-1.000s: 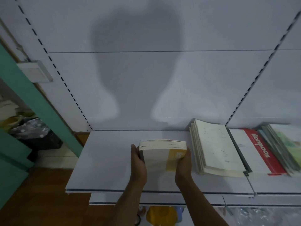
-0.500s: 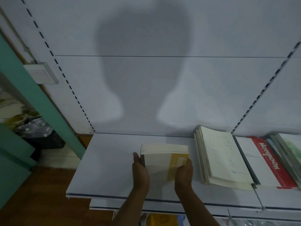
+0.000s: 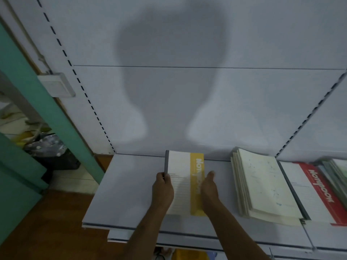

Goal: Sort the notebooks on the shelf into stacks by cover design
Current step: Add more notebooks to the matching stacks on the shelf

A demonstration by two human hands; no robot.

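Observation:
A stack of yellow-banded notebooks (image 3: 185, 173) lies flat on the white shelf (image 3: 127, 186), its far edge close to the back panel. My left hand (image 3: 163, 188) grips its left edge, fingers curled over the dark spine. My right hand (image 3: 209, 188) rests flat against its right edge on the yellow band. To the right lies a fanned stack of cream notebooks (image 3: 262, 184) with small blue specks. Beyond it lies a red-banded notebook stack (image 3: 317, 192), and green-covered notebooks (image 3: 338, 173) show at the frame's right edge.
The shelf's left part is bare white surface up to its edge. A green door frame (image 3: 47, 109) and a dark bag (image 3: 50, 152) on the floor stand at the left. A lower shelf (image 3: 187, 239) juts out under my forearms.
The yellow-banded stack was held tilted up on its front edge; now it lies flat on the shelf, pushed toward the back panel. Both hands stay at its sides.

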